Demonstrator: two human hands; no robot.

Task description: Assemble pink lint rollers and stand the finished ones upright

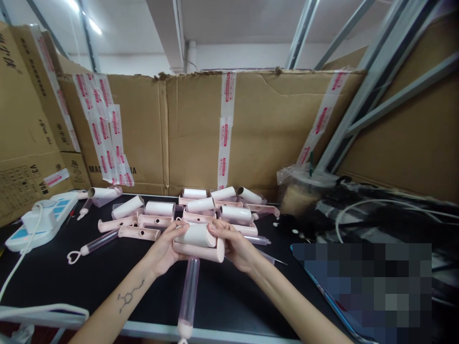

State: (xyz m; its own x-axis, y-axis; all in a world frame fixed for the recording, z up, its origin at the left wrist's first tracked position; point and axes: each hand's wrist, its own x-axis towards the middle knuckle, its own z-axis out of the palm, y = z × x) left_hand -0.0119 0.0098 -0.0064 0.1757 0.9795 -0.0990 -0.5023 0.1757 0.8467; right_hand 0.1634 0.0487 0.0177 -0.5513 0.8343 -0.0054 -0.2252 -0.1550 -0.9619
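Here's the white roll (192,234), just below the middle of the frame, lying against the pink holder (201,252), and both ends are covered! The left hand (168,246) has its thumb on one end, fingers curled around beneath; the right hand (233,241) grasps the other end, thumb pressing on roll and holder together. Trouble spot: uneven thumb pressure could tip the roll and pop it out, or squash its edge. Below, the clear tube (189,291) points to the bottom edge, its upper end meeting the holder; whether it's fastened I can't tell, and if loose, a tilt could drop it. Just behind, other rolls (159,208) crowd close, so a slipping elbow or knuckle might scatter them. And watch the right: that drink cup (299,193) stands near the rolls, where a wide swing could spill it over them!
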